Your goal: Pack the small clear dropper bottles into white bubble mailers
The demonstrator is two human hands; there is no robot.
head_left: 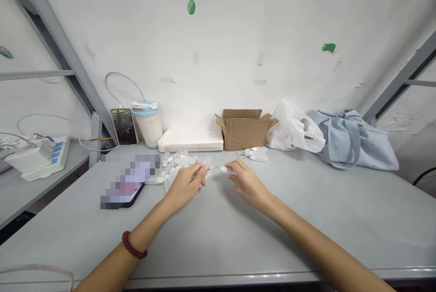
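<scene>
My right hand (248, 183) pinches a small white plastic key tag (223, 170), whose thin metal ring points toward my left hand. Opposite it, my left hand (185, 182) is closed, thumb and fingers pressed together, with a clear plastic piece (209, 174) sticking out at the fingertips; its exact shape is partly hidden. A gap of bare table lies between the hands, both just above the surface. Behind and under my left hand spreads a pile of white and clear key tags (184, 159). Several more tags with rings (257, 154) lie together beyond my right hand.
An open cardboard box (245, 134) stands by the wall, beside stacked white trays (191, 140). To the left are a cup (150, 126), an upright phone (125, 126) and a blurred phone (132, 183). Right stand a plastic bag (289, 128) and a blue cloth bag (371, 142).
</scene>
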